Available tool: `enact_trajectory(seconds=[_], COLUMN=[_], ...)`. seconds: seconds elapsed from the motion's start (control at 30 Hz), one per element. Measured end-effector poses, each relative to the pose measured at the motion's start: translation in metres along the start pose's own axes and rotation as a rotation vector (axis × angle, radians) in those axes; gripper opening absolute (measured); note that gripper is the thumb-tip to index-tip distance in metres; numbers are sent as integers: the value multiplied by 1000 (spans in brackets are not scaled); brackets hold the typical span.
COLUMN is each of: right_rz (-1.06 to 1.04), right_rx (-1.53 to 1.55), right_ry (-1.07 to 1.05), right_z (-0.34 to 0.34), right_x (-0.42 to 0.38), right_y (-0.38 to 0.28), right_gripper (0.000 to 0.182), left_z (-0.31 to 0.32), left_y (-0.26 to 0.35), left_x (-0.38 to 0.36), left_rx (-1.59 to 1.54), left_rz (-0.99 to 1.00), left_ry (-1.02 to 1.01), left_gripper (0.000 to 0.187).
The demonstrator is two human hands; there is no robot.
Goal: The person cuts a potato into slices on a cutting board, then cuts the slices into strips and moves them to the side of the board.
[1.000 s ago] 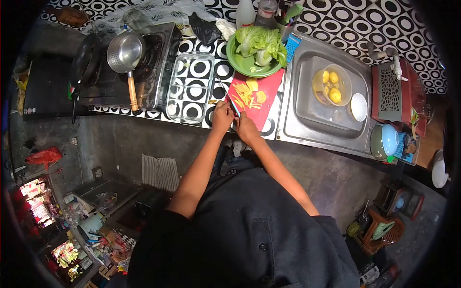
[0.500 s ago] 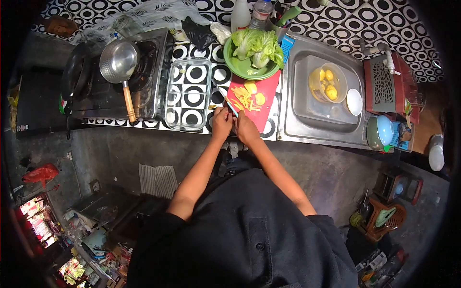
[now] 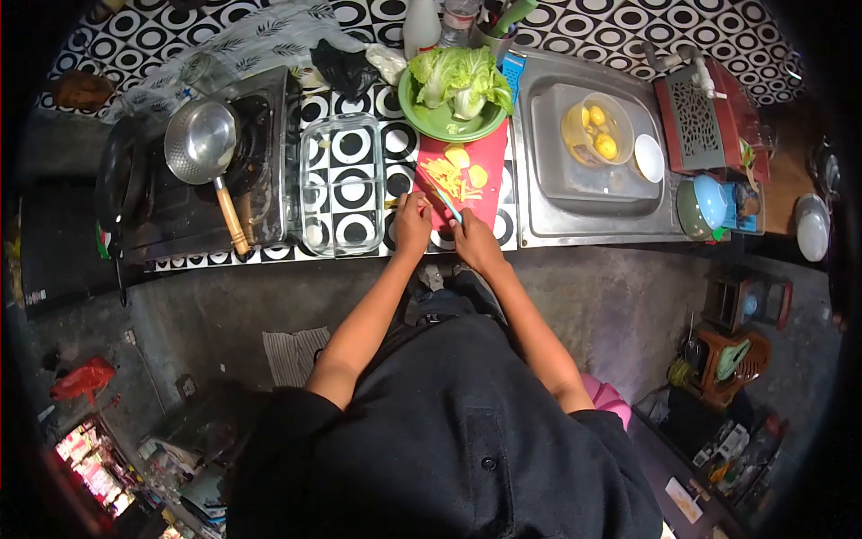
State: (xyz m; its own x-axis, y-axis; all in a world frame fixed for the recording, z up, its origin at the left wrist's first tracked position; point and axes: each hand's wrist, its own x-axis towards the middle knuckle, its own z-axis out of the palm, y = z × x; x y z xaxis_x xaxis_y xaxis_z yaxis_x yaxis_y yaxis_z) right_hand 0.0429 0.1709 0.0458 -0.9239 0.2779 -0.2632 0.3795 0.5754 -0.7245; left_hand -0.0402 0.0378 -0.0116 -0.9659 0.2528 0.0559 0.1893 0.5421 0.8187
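Note:
My right hand is closed around a knife with a light blue handle, its blade angled up and left over the red cutting board. My left hand is at the board's left front edge, its fingers pinched together; what they hold is too small to make out. Yellow strips, looking like cut potato, lie heaped on the board. Behind them are larger yellow pieces. A green bowl of leafy lettuce stands at the board's far end.
Left of the board sits a rectangular glass dish, and beyond it a stove with a wooden-handled saucepan. In the sink to the right, a tub holds yellow potatoes beside a white bowl.
My hands have drawn apart: the right one, with the knife, has moved away from the left. The whole view has shifted, so the counter appears further left.

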Motion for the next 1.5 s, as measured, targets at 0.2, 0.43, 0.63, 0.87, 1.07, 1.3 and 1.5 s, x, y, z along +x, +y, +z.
enact_trajectory(seconds=[0.2,0.43,0.63,0.87,1.07,1.3,1.5], right_rz=[79,108,-41,-194,-289,-345,-303], right_rx=[-7,-73,-216,-331,-350,-289,-184], right_ry=[62,124,118,35,-35,-106,-107], right_z=[-13,-17,-36,-63,-77,-99,-116], right_x=[-24,-45,-50,-44,-28,-13,-13], right_y=[-9,-8,-3,5,22,37,66], right_gripper=[27,27,25,26,24,22,21], left_z=[5,-23,-83,-73,-60,-49,-70], left_y=[-6,5,61,76,89,83,96], left_x=[15,23,27,33,53,69,64], left_rx=[33,-122,-26,145,294,362,132], left_rz=[130,131,551,751,543,476,230], left_ry=[21,0,-195,-702,-948,-716,-189], left_gripper=[25,20,25,35,38,34,29])
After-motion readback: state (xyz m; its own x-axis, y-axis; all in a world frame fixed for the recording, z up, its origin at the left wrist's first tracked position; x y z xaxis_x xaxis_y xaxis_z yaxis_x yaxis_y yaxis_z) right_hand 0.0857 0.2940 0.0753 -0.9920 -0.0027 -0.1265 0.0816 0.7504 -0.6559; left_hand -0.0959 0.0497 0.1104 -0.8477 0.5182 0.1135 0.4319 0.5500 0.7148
